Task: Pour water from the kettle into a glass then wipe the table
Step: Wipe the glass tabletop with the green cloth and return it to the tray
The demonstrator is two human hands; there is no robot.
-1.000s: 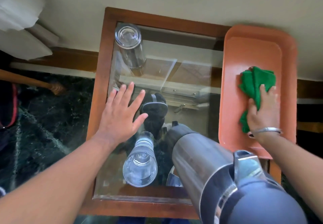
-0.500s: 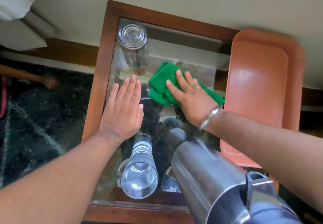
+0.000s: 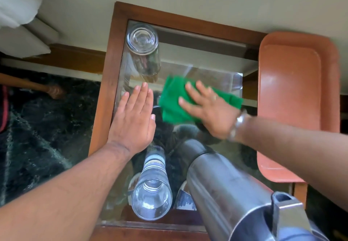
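Observation:
A steel kettle (image 3: pixel 226 188) stands at the near right of the glass-topped wooden table (image 3: pixel 105 90). Just left of it is a tall glass (image 3: pixel 151 197) holding water. A second glass (image 3: pixel 143 48) stands upside down at the far left corner. My left hand (image 3: pixel 131 122) lies flat on the glass top, fingers together, holding nothing. My right hand (image 3: pixel 209 111) presses a folded green cloth (image 3: pixel 171 99) flat against the glass top, just right of my left hand. The cloth's right part is blurred.
An orange tray (image 3: pixel 290 94) overhangs the table's right side. The wall runs behind the table. Dark marble floor (image 3: pixel 47 137) lies to the left, with white bedding (image 3: pixel 17 15) at the upper left.
My right hand took the green cloth off the orange tray, brought it left onto the glass top, and now presses it there. My left hand closed its fingers and stayed flat.

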